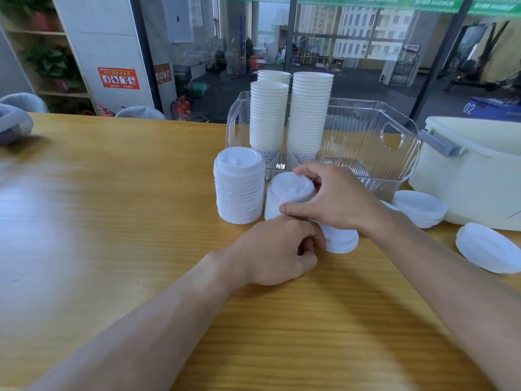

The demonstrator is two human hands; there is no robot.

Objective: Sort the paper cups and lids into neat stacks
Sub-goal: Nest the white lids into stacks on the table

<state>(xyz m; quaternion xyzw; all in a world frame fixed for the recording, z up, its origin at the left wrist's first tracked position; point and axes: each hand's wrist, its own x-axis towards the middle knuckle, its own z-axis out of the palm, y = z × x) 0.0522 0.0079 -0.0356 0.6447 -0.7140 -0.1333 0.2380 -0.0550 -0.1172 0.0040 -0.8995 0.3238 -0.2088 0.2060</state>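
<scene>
A tall stack of white lids [239, 184] stands on the wooden table [112, 221]. Right beside it is a shorter lid stack [290, 193], and my right hand [335, 197] grips its top with curled fingers and thumb. My left hand [277, 249] lies lower, its fingers curled against a small pile of lids [341, 239] on the table, which it pinches at the edge. Three tall stacks of white paper cups [269, 117] [308, 114] stand in a clear plastic bin [366, 153] behind.
Loose lids [420, 207] lie right of my hands, with another lid [487, 248] nearer the table's right edge. A cream lidded box [473, 176] sits at the far right. A grey chair back [14, 122] shows at the far left. Glass wall behind.
</scene>
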